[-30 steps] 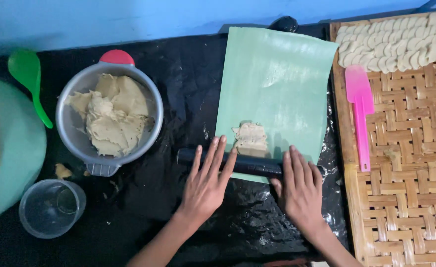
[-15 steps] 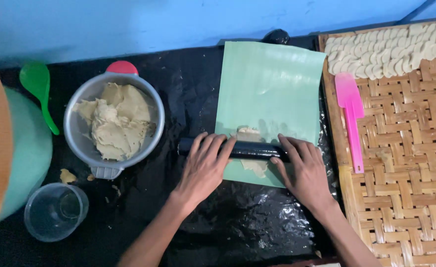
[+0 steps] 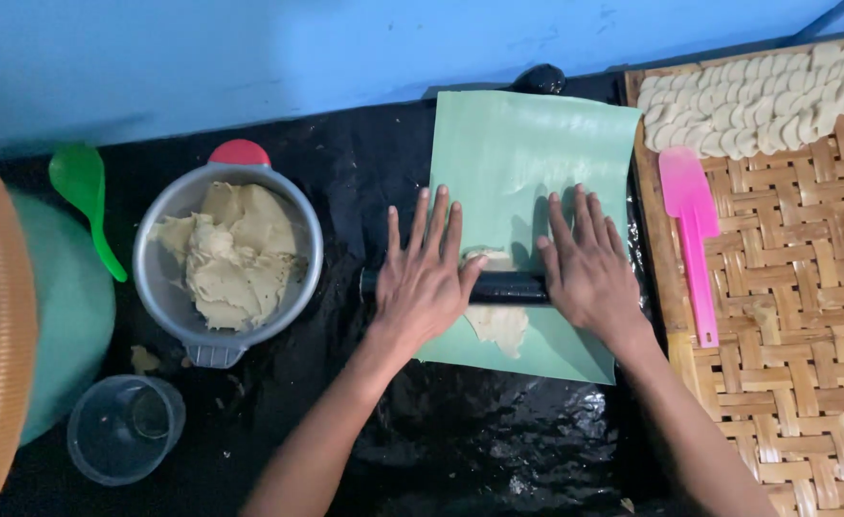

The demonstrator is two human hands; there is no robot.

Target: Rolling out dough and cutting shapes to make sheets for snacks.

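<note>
- Black glossy plastic sheet covers the surface.
- Directly on it: pale green rectangular mat at centre, grey metal bowl of dough left, clear plastic cup near left, woven bamboo tray right.

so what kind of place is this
Probably a small home food-making spot: a metal bowl of dough, a black rolling pin over dough on a green sheet, and cut pieces laid on a woven bamboo tray.

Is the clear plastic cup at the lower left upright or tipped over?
Upright: the clear plastic cup shows its round open mouth to the camera above, standing on the black sheet.
</note>
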